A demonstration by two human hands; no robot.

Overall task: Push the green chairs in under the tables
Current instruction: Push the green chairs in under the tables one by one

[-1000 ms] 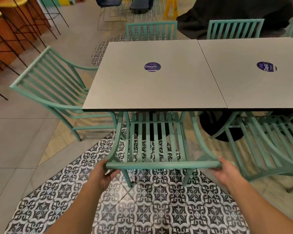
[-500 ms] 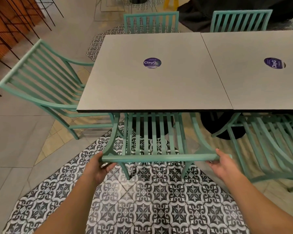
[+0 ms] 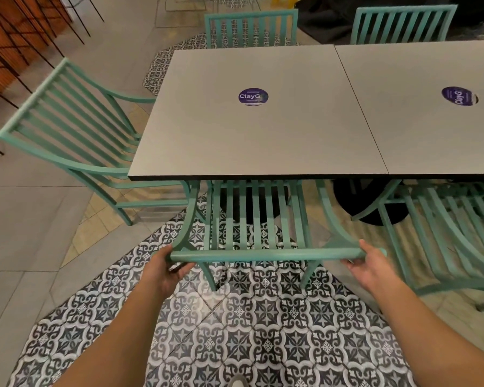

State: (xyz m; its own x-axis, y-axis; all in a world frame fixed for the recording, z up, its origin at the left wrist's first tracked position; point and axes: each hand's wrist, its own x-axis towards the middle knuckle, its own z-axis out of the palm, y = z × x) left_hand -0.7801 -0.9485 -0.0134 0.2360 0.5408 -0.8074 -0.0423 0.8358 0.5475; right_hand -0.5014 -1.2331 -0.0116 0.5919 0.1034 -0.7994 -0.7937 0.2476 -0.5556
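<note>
Standing at the near edge of the grey square laminate table (image 3: 252, 135), the mint-green slatted metal chair (image 3: 256, 219) has its seat mostly under the tabletop, top rail toward the person. The left hand (image 3: 162, 270) curls around the rail's left end, fingers clamped beneath it; the right hand (image 3: 370, 265) grips the right end the same way. A round purple sticker (image 3: 253, 96) sits mid-table. A second grey table (image 3: 430, 129) butts against its right side. Another green chair (image 3: 76, 135) stands angled at the left end, one more (image 3: 447, 233) on the right, and two (image 3: 251, 27) are tucked along the far side. Patterned black-and-white floor tiles (image 3: 235, 331) lie underfoot.
</note>
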